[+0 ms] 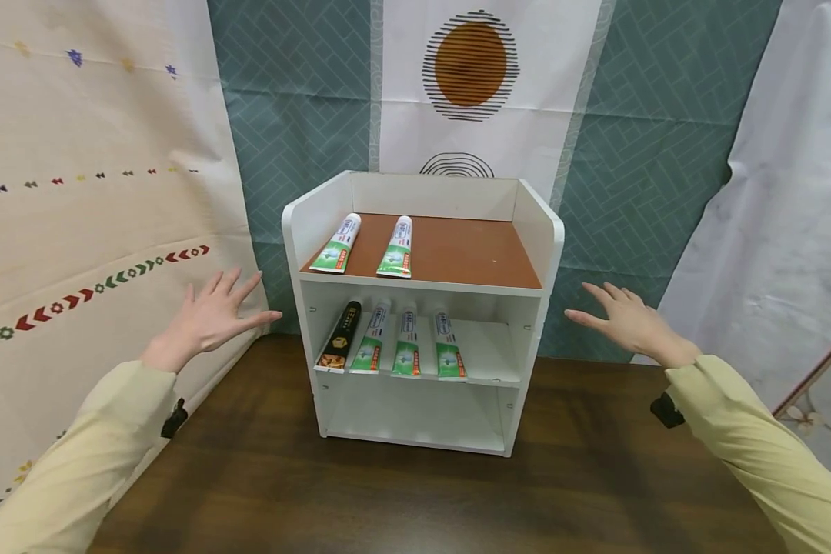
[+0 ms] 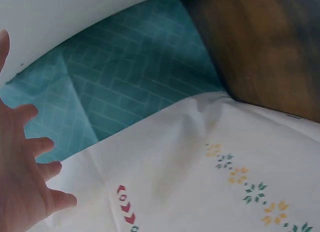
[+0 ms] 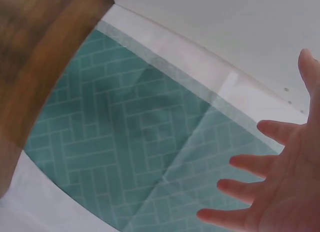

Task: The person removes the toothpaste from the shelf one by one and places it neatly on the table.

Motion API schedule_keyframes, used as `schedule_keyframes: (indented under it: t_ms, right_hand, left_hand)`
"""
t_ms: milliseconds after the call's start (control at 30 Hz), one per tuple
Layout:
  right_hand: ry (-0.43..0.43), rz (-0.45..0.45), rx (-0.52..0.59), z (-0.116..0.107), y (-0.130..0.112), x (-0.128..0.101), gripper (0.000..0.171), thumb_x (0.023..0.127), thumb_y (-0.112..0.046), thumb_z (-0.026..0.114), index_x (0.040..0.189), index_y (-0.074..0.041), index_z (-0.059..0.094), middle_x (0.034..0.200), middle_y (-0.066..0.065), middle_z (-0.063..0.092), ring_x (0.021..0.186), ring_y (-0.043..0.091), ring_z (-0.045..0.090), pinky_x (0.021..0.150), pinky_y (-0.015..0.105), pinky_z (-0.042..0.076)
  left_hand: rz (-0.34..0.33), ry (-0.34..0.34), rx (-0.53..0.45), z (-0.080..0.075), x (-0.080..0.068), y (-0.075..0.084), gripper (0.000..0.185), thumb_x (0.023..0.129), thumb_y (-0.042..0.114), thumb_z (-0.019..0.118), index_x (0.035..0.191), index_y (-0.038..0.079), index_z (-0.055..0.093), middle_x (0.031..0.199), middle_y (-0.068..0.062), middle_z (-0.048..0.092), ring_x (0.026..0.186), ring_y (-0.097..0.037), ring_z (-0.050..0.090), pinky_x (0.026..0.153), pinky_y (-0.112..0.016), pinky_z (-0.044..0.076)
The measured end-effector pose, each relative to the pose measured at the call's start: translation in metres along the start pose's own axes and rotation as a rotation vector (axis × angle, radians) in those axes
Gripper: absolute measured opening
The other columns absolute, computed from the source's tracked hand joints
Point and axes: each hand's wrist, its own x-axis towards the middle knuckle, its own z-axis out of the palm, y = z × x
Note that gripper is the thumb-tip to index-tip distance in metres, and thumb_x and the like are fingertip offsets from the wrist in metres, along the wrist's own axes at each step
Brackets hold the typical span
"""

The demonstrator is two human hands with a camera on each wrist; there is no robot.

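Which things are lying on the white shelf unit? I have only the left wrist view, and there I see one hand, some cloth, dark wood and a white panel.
Observer: On the brown top board of the shelf unit lie two white-and-green tubes.
Operator: And what is on the middle shelf, please?
Observer: One black tube lies at its left end, with three more white-and-green tubes beside it.
Operator: Where is the right hand, and does it hold anything?
Observer: It is raised to the right of the unit, fingers apart, holding nothing.
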Motion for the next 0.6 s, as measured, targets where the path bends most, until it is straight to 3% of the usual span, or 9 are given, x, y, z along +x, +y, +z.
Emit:
schedule_keyframes:
  t_ms: [200, 400, 600]
  right_hand:
    - [0.017, -0.031, 0.058, -0.018, -0.005, 0.004, 0.083, 0.087, -0.057, 0.046, 0.142, 0.0, 0.019, 0.139, 0.033, 0.015, 0.123, 0.051, 0.015, 0.09, 0.065, 0.017]
    - [0.078, -0.055, 0.225, -0.037, -0.008, 0.009, 0.082, 0.085, -0.047, 0.058, 0.14, 0.001, 0.022, 0.139, 0.028, 0.022, 0.124, 0.045, 0.019, 0.092, 0.061, 0.02]
    - [0.135, -0.03, 0.325, -0.054, -0.012, 0.009, 0.076, 0.084, -0.047, 0.058, 0.14, -0.005, 0.028, 0.139, 0.023, 0.026, 0.12, 0.041, 0.03, 0.084, 0.061, 0.031]
  left_hand:
    - [0.072, 0.112, -0.061, -0.021, 0.007, 0.007, 0.082, 0.083, 0.058, 0.049, 0.144, 0.011, 0.022, 0.143, -0.025, 0.014, 0.128, -0.043, 0.011, 0.094, -0.064, 0.006]
    - [0.157, 0.251, -0.273, -0.04, 0.011, 0.011, 0.073, 0.085, 0.041, 0.058, 0.143, 0.01, 0.025, 0.142, -0.024, 0.019, 0.127, -0.042, 0.016, 0.095, -0.06, 0.013]
    - [0.169, 0.286, -0.489, -0.057, 0.011, 0.019, 0.068, 0.087, 0.032, 0.059, 0.144, 0.019, 0.024, 0.142, -0.015, 0.024, 0.128, -0.032, 0.019, 0.097, -0.056, 0.017]
